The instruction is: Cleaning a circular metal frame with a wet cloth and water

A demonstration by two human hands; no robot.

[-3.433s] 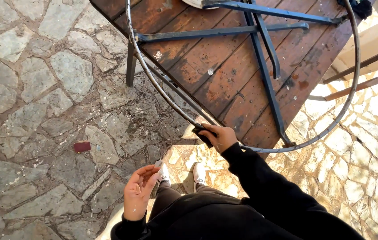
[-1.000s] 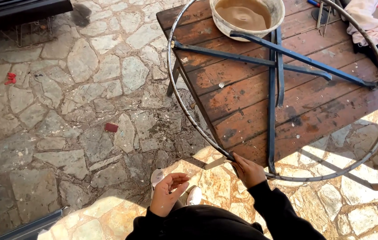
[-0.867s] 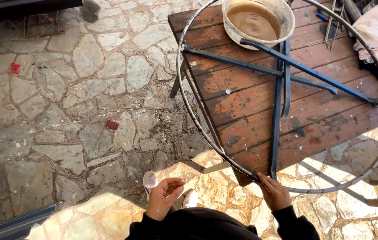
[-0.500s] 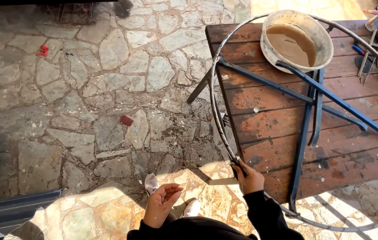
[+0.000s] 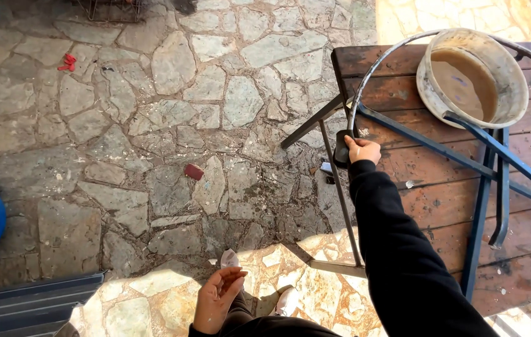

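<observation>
Right hand [image 5: 363, 150] with dark pad [image 5: 341, 147] against metal ring [image 5: 365, 81]

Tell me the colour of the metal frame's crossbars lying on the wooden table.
Dark blue crossbars, clearest in the head view.

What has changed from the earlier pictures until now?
The right hand, gripping a dark pad, has slid along the metal ring from its near edge up its left side, toward the bucket. The left hand stays open and low. Ring frame and bucket remain on the wooden table.
</observation>
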